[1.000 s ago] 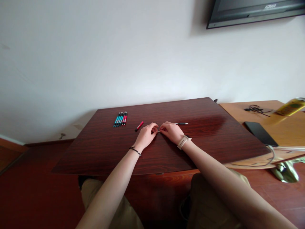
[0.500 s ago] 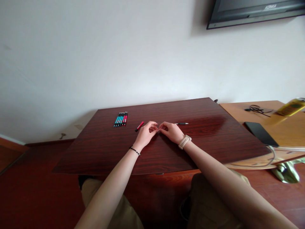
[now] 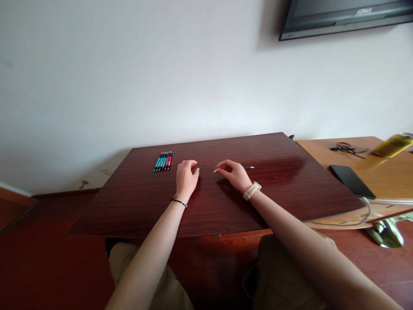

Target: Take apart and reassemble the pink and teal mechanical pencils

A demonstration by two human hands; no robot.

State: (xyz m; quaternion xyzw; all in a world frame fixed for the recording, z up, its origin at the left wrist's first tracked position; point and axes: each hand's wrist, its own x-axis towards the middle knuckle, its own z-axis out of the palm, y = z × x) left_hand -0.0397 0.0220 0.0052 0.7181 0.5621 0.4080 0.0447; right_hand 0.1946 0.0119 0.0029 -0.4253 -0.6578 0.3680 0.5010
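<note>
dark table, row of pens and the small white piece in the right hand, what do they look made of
Dark table: wood or wood-look laminate, glossy, by its streaked grain and sheen. Row of pens: likely plastic, finish unclear, from their solid turquoise and pink colours. Small white piece in the right hand: perhaps plastic by its plain colour, but too small to tell.

Going by clock face from table centre, the tabletop [image 3: 206,211] is showing dark wood grain, smooth and glossy; the pens [image 3: 163,162] at 10 are looking like smooth plastic. The wall [image 3: 161,86] at 12 is reading smooth and matt, the TV [image 3: 348,18] at 1 dark plastic. At 3 the can [image 3: 394,145] is looking like shiny metal, the side table [image 3: 312,150] paler wood; trousers [image 3: 171,286] at 7 are showing matt cloth.
</note>
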